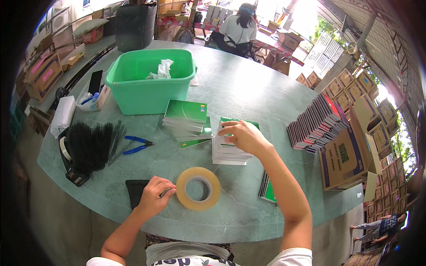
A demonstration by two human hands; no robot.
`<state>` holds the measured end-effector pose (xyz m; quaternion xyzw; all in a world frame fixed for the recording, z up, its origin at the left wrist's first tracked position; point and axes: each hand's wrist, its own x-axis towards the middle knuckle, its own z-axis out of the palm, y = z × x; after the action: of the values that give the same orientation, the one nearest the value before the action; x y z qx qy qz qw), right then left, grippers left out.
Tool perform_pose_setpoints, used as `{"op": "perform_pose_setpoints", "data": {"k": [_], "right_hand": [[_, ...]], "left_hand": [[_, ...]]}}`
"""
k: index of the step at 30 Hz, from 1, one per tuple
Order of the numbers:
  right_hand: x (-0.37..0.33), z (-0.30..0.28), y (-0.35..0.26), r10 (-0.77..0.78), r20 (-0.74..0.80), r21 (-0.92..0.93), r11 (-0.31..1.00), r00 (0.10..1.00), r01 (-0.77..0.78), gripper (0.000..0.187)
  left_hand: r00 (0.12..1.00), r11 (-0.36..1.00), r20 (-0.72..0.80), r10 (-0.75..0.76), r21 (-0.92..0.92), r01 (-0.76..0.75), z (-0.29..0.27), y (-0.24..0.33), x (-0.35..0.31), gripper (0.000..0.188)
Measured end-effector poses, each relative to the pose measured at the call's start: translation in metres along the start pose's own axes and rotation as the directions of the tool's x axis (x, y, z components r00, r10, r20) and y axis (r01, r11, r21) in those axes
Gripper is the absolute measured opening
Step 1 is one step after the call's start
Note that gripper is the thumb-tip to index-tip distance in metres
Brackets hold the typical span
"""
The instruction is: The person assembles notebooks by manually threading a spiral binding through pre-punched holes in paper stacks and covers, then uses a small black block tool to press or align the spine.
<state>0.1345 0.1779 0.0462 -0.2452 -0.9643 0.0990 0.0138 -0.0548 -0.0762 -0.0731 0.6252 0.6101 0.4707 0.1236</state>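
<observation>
The notebook stack [230,153] stands on the desk [262,221] just beneath the nearer right hand [248,136], whose bent fingers reach over its top, pinching or not I cannot tell, while the left hand [154,194], fingers closed on a small grey thing [165,192], sits beside the tape roll [213,188].

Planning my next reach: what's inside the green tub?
Inside the green tub, a crumpled white piece, perhaps plastic or paper, is visible. The tub's near side hides its bottom, so anything lying lower down cannot be seen.
</observation>
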Motion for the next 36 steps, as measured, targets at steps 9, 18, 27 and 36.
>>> {"op": "perform_pose_setpoints", "data": {"k": [9,18,27,36], "right_hand": [[-0.003,-0.002,0.001,-0.087,-0.010,-0.116,0.990,0.996,0.086,0.030],[-0.002,-0.010,0.008,-0.132,-0.022,0.067,0.989,0.991,0.133,0.029],[-0.018,0.000,0.017,0.025,-0.486,0.191,0.978,0.873,0.078,0.031],[-0.095,0.104,-0.046,0.532,-0.446,0.880,0.114,0.719,0.462,0.024]], "left_hand": [[0.999,0.997,0.014,0.048,-0.058,-0.047,0.013,0.003,0.009,0.011],[0.999,0.999,0.042,0.003,-0.037,-0.002,0.005,0.005,0.007,0.011],[0.999,0.968,0.025,-0.033,-0.246,0.039,0.029,0.029,0.029,0.029],[0.937,0.193,0.278,-0.212,-0.928,0.319,0.052,0.021,0.098,0.034]]}}
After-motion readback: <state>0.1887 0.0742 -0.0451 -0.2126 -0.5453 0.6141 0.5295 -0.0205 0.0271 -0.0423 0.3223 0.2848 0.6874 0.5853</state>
